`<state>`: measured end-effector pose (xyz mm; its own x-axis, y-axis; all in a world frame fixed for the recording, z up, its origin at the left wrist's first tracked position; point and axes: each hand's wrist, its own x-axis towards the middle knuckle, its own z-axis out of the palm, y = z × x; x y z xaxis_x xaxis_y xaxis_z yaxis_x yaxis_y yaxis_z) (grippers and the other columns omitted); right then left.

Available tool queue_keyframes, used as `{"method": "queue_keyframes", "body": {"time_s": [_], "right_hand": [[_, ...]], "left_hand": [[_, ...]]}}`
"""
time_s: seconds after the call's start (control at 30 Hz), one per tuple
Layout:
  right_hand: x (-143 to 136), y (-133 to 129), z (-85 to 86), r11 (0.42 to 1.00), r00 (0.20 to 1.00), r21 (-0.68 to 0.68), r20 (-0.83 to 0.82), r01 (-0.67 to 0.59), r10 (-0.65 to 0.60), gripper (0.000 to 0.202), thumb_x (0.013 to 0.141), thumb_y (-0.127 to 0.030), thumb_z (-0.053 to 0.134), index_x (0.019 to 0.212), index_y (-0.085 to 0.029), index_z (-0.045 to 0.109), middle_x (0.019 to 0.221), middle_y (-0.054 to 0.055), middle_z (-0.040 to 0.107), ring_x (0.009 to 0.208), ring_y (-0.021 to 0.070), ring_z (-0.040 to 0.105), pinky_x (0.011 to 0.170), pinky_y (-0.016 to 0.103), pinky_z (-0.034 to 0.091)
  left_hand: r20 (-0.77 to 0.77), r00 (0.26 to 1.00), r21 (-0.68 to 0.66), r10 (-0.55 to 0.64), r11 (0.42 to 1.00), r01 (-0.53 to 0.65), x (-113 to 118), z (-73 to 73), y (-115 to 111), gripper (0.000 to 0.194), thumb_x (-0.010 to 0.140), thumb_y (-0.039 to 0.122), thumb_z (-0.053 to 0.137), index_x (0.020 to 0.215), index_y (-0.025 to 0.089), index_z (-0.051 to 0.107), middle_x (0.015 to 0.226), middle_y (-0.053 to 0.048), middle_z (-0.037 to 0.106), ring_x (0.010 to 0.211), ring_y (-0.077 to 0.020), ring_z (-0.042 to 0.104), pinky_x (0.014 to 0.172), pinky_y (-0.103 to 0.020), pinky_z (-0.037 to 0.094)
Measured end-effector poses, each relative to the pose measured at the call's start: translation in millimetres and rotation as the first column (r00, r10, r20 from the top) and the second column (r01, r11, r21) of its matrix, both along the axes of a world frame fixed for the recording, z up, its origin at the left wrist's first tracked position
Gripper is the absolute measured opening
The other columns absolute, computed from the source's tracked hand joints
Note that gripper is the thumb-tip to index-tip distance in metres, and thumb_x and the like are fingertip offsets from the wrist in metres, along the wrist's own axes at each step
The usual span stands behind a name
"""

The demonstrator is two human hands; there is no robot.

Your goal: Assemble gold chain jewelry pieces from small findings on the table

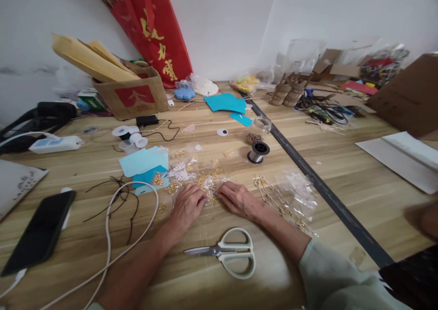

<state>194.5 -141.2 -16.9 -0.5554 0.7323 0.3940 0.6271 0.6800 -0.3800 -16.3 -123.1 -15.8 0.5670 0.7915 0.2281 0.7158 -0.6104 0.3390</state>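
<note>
Tiny metallic gold-and-silver beads point(209, 182) look slippery, best pinched side-on; what left hand point(189, 201) and right hand point(239, 200) grip, I can't tell.

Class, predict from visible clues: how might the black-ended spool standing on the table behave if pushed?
The spool would probably slide under a gentle push, since it stands on a flat end. Knocked over, it would likely roll, because its ends look round.

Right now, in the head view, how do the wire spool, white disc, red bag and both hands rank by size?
Largest to smallest:
1. Red bag
2. Left hand and right hand: alike, unranked
3. Wire spool
4. White disc
</note>
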Motion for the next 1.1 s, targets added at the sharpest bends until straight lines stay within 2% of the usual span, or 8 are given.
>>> {"method": "queue_keyframes", "body": {"time_s": [0.2,0.47,0.63,0.87,1.1], "right_hand": [[0.1,-0.5,1.8,1.000,1.000,-0.004,0.011,0.010,-0.010,0.017,0.098,-0.021,0.039,0.088,-0.017,0.052,0.077,0.005,0.054,0.068,0.0157,0.050,0.062,0.025,0.039],[0.9,0.2,4.1,1.000,0.999,-0.023,-0.033,-0.004,0.003,0.014,0.097,-0.021,0.041,0.095,-0.017,0.055,0.086,0.008,0.059,0.078,0.0173,0.055,0.070,0.027,0.046],[-0.7,1.0,0.9,1.000,0.998,-0.020,-0.058,-0.013,0.012,0.014,0.096,-0.019,0.043,0.099,-0.017,0.057,0.090,0.009,0.060,0.084,0.0183,0.056,0.074,0.028,0.048],[-5.2,-0.4,1.7,0.999,0.999,-0.037,-0.031,0.023,-0.024,0.016,0.096,-0.018,0.043,0.096,-0.017,0.059,0.090,0.009,0.059,0.083,0.0189,0.056,0.073,0.029,0.048],[-12.4,-2.0,2.3,0.991,0.978,-0.135,-0.206,-0.001,-0.027,0.014,0.095,-0.019,0.047,0.103,-0.017,0.058,0.090,0.008,0.062,0.081,0.0173,0.058,0.075,0.028,0.048]], "left_hand": [[0.021,1.000,-0.025,-0.005,1.000,0.006,0.2,4.2,0.9,0.011,0.086,0.018,0.058,0.075,0.018,0.062,0.080,-0.005,0.065,0.083,-0.0222,0.053,0.078,-0.036,0.041],[0.182,0.982,-0.134,0.047,0.991,-0.023,0.2,14.7,2.5,0.012,0.080,0.012,0.062,0.070,0.018,0.064,0.076,-0.003,0.068,0.083,-0.0211,0.057,0.079,-0.035,0.043],[0.215,0.972,-0.147,0.091,0.987,-0.060,-0.3,16.6,3.0,0.013,0.080,0.010,0.061,0.072,0.018,0.067,0.075,-0.003,0.069,0.078,-0.0201,0.060,0.074,-0.032,0.045],[0.232,0.971,-0.105,0.064,0.994,-0.040,0.2,19.9,3.0,0.012,0.081,0.011,0.061,0.071,0.018,0.065,0.074,-0.003,0.069,0.077,-0.0197,0.060,0.074,-0.031,0.045],[0.302,0.953,-0.078,0.021,0.997,0.003,0.2,18.9,3.3,0.011,0.082,0.015,0.061,0.072,0.018,0.064,0.075,-0.003,0.069,0.079,-0.0200,0.060,0.076,-0.032,0.045]]}}
